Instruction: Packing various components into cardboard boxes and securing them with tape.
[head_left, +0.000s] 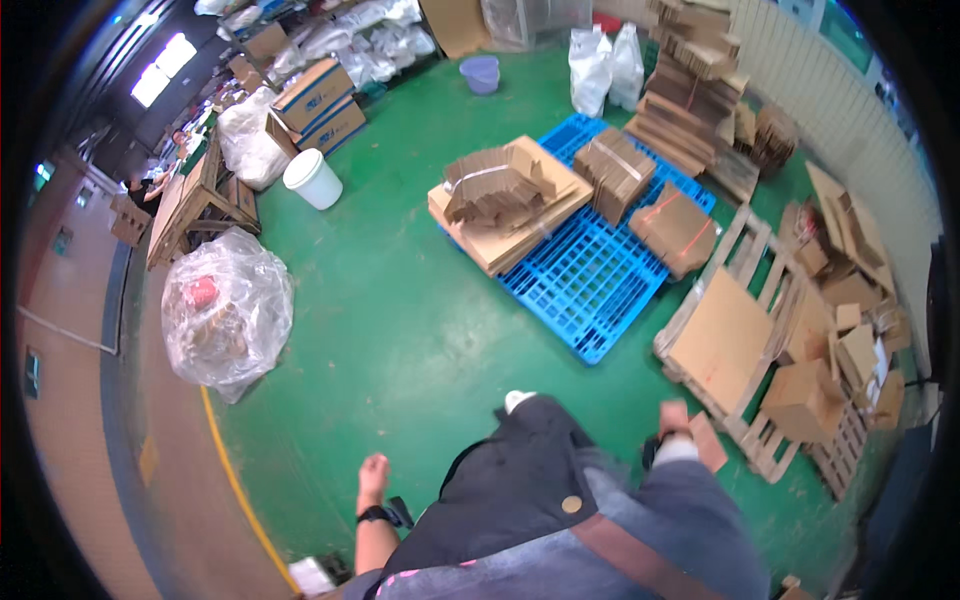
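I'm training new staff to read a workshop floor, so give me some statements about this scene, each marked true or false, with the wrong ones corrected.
1. The blue plastic pallet bears bundles of flattened cardboard. True.
2. The left hand is touching the blue plastic pallet. False: the left hand is apart from it, low in the picture.
3. The white bucket stands on the green floor. True.
4. The clear plastic bag lies on the wooden pallet. False: the clear plastic bag is at the picture's left, the wooden pallet at its right.
5. The right hand is to the right of the left hand. True.
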